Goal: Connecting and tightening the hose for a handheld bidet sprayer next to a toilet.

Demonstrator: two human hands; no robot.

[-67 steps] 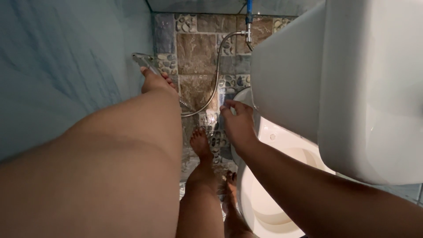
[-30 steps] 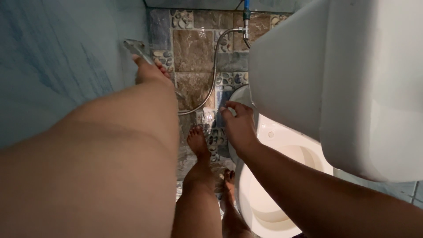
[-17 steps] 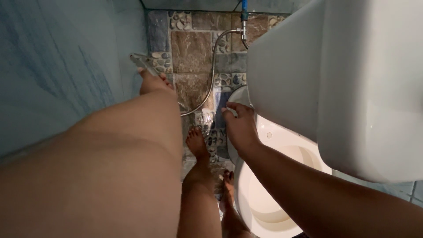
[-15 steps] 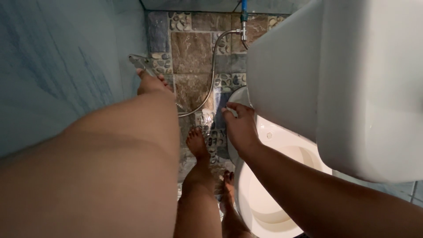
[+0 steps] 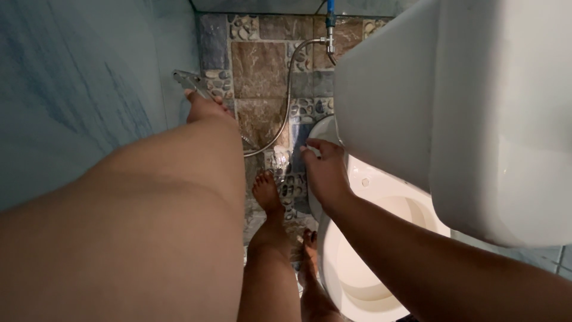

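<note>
Beside the white toilet bowl (image 5: 381,238), the right hand (image 5: 325,173) rests curled on its rim, where it lay a moment ago; beyond the bowl, the left hand (image 5: 205,108) is closed around the chrome spray nozzle (image 5: 187,79), now swung nearer the blue wall; its hose (image 5: 285,95) loops back toward the bowl, so rinsing looks underway.

Left hand (image 5: 205,108) reaches forward on an outstretched arm, fingers closed; right hand (image 5: 325,173) lies palm-down, fingers curled.
</note>
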